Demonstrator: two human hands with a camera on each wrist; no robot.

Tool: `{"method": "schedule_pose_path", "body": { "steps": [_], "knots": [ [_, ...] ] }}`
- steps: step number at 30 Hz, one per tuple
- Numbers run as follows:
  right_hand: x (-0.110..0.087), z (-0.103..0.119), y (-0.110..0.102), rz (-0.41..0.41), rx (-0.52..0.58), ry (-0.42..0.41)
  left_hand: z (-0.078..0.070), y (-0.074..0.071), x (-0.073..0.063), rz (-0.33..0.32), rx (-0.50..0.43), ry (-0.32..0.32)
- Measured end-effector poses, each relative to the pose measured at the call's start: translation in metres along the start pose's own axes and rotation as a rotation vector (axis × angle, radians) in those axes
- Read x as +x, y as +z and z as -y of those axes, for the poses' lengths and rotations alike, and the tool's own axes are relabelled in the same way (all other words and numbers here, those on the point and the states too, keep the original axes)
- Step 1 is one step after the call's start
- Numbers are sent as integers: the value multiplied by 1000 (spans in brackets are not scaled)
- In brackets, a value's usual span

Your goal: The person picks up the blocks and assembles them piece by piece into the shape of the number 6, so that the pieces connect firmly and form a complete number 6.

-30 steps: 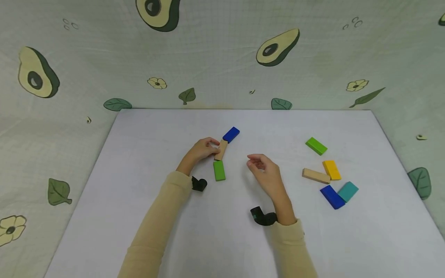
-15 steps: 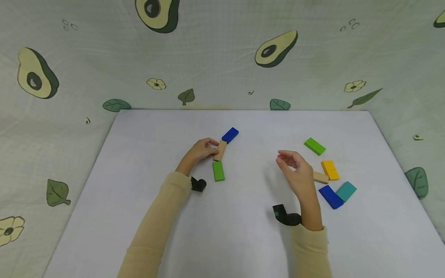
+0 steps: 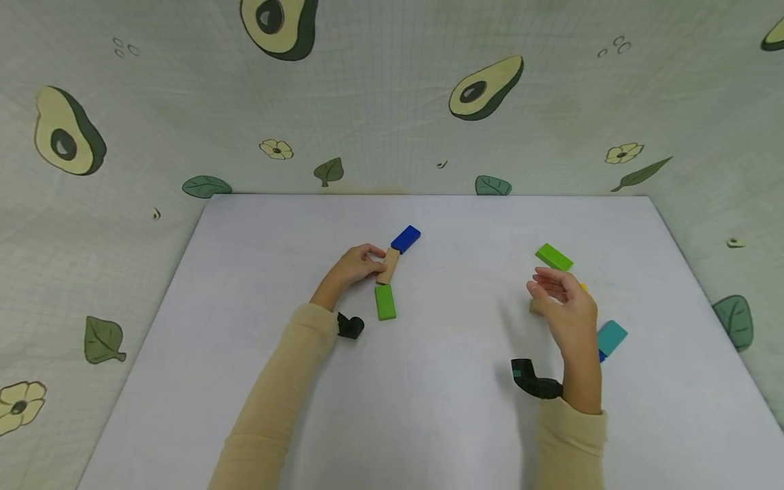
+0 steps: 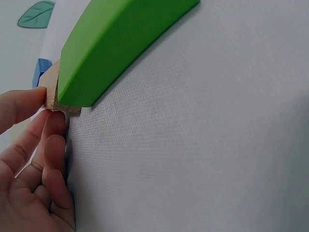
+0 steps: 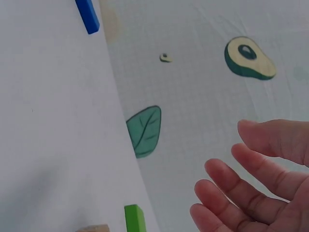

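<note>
My left hand (image 3: 353,267) holds a plain wooden block (image 3: 389,265) at its left side, thumb and fingertips right at it. This block stands in a slanted row between a blue block (image 3: 406,239) at the far end and a green block (image 3: 385,302) at the near end. In the left wrist view the green block (image 4: 111,53) looms large beside the wooden one (image 4: 49,89). My right hand (image 3: 566,309), fingers loosely bent and holding nothing, hovers at the right over a second wooden block (image 3: 535,307) and a yellow block (image 3: 584,287), both mostly hidden.
Beyond the right hand lies another green block (image 3: 554,256). A teal block (image 3: 612,337) and a mostly covered blue block (image 3: 602,356) lie right of the wrist. The white tabletop (image 3: 294,231) meets an avocado-print cloth (image 3: 392,95) behind. Each wrist wears a black camera (image 3: 537,383).
My right hand has moved right, from near the row to above the loose blocks, covering some of them. The left hand stays in place at the wooden block.
</note>
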State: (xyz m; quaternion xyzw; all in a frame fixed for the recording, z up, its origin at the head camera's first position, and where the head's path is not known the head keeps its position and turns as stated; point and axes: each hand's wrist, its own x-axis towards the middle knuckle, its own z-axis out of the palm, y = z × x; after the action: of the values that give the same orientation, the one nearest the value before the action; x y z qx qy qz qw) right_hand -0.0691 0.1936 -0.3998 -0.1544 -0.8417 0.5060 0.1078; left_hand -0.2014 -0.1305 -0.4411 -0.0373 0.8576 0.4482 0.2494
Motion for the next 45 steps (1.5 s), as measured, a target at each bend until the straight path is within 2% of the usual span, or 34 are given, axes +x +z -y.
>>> {"method": "schedule_pose_path", "body": {
  "steps": [2, 8, 15, 19, 23, 26, 34, 40, 45],
  "knots": [
    [-2, 3, -5, -29, -13, 6, 1, 0, 0, 1, -7, 3],
    [2, -7, -14, -100, -43, 79, 1, -1, 1, 6, 7, -1],
    [11, -22, -23, -127, -107, 225, 0, -1, 0, 10, 18, 3],
    [25, -58, -29, -158, -157, 267, 0, -1, 1, 5, 20, 2],
    [41, -107, -33, -202, -195, 305, 1, 0, 1, 9, 23, 5],
    [43, -117, -34, -224, -209, 351, 1, 0, 1, 11, 23, 4],
    [35, -92, -34, -203, -213, 439, -1, 0, -1, 8, 32, 0],
    [24, -67, -33, -191, -200, 437, -1, 0, -1, 5, 21, -5],
    [21, -60, -32, -166, -229, 452, 0, 0, 0, 4, 17, -4]
  ]
}}
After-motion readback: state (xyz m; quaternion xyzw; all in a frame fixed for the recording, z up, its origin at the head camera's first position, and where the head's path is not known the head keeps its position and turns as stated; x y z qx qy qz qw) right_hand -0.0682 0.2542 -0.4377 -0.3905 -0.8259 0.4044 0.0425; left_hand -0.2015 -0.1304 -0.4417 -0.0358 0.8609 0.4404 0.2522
